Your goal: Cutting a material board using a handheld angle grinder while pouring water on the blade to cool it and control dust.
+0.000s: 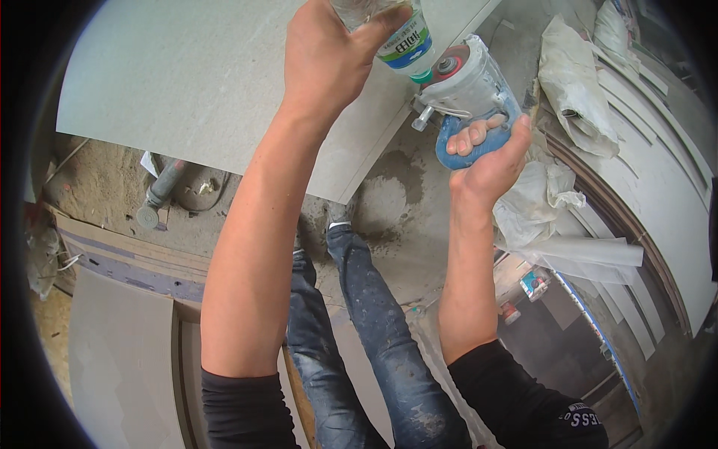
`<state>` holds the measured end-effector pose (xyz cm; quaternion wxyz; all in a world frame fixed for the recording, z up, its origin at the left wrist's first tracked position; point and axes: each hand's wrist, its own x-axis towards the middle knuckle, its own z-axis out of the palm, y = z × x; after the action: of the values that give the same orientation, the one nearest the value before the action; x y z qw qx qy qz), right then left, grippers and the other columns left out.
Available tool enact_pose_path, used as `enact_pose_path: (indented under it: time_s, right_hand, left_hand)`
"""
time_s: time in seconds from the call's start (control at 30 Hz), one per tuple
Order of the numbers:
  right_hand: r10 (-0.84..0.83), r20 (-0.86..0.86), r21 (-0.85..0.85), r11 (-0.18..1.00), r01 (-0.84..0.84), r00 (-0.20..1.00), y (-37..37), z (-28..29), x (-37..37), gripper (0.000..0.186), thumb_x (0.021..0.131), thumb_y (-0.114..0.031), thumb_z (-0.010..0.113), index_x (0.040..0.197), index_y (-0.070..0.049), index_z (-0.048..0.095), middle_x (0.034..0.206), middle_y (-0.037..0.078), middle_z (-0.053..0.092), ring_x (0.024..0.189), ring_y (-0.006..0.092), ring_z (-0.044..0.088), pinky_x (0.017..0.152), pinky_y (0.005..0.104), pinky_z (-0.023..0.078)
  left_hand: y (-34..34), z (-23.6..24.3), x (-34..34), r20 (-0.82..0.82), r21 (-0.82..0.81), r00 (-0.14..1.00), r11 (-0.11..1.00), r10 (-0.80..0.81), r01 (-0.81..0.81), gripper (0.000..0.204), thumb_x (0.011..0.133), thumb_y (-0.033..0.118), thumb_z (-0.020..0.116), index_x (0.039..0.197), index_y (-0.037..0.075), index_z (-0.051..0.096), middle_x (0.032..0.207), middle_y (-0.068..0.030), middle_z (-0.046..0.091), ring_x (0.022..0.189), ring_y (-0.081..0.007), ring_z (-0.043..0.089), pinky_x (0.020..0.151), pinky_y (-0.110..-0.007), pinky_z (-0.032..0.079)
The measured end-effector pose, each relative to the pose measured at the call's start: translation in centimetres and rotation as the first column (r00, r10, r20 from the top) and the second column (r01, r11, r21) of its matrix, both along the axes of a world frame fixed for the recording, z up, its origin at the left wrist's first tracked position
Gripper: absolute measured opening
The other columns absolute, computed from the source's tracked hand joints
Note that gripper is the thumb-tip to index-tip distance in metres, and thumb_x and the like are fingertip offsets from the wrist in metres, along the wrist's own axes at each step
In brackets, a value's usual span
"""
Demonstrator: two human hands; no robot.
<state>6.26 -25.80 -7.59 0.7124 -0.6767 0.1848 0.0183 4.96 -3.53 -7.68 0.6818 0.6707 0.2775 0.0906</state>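
Note:
My left hand is closed round a clear plastic water bottle with a green and blue label, near the top of the view. The bottle tilts neck-down, and its green neck end is right by the tool. I cannot tell whether it is capped or water is flowing. My right hand grips the blue loop handle of a dusty power cutter. The cutter has a cloudy grey guard, a red round part with a central nut and a small clear spout. Its blade does not show clearly.
A large pale grey slab lies at the upper left, its corner near my feet. Long slabs and white sacks lie at the right. A grey cylindrical tool with a cord rests on the dusty floor. Plastic sheeting lies lower right.

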Motion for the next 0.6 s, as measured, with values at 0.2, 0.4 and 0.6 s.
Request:
enact_pose_path:
  time_s: [0.2, 0.4, 0.6]
  right_hand:
    - [-0.002, -0.006, 0.001, 1.0, 0.002, 1.0, 0.59, 0.03, 0.2, 0.048, 0.113, -0.048, 0.047, 0.089, -0.008, 0.054, 0.063, 0.006, 0.052, 0.049, 0.0188, 0.05, 0.048, 0.0377, 0.047]
    - [0.002, 0.005, -0.004, 1.0, -0.002, 1.0, 0.29, 0.25, 0.34, 0.048, 0.113, -0.048, 0.047, 0.089, -0.007, 0.054, 0.063, 0.006, 0.052, 0.049, 0.0188, 0.05, 0.048, 0.0375, 0.047]
    - [-0.004, -0.005, 0.002, 1.0, 0.004, 1.0, 0.54, 0.45, -0.03, 0.048, 0.113, -0.048, 0.047, 0.09, -0.007, 0.054, 0.063, 0.006, 0.052, 0.049, 0.0189, 0.05, 0.048, 0.0371, 0.047]
  left_hand:
    - [0.37, -0.81, -0.01, 0.098, 0.032, 0.995, 0.999, 0.006, -0.01, 0.046, 0.101, 0.037, 0.079, 0.123, -0.003, 0.072, 0.115, -0.0195, 0.079, 0.111, -0.0294, 0.076, 0.098, -0.047, 0.059]
    - [0.32, 0.01, 0.17, 0.025, -0.016, 1.0, 1.0, -0.003, 0.003, 0.045, 0.101, 0.036, 0.079, 0.124, -0.002, 0.072, 0.117, -0.0193, 0.079, 0.112, -0.0298, 0.076, 0.099, -0.046, 0.058]
    - [0.62, 0.03, 0.05, 0.029, -0.039, 0.999, 0.999, 0.02, -0.019, 0.046, 0.101, 0.037, 0.079, 0.124, -0.002, 0.072, 0.117, -0.0197, 0.079, 0.113, -0.0304, 0.076, 0.1, -0.047, 0.058]
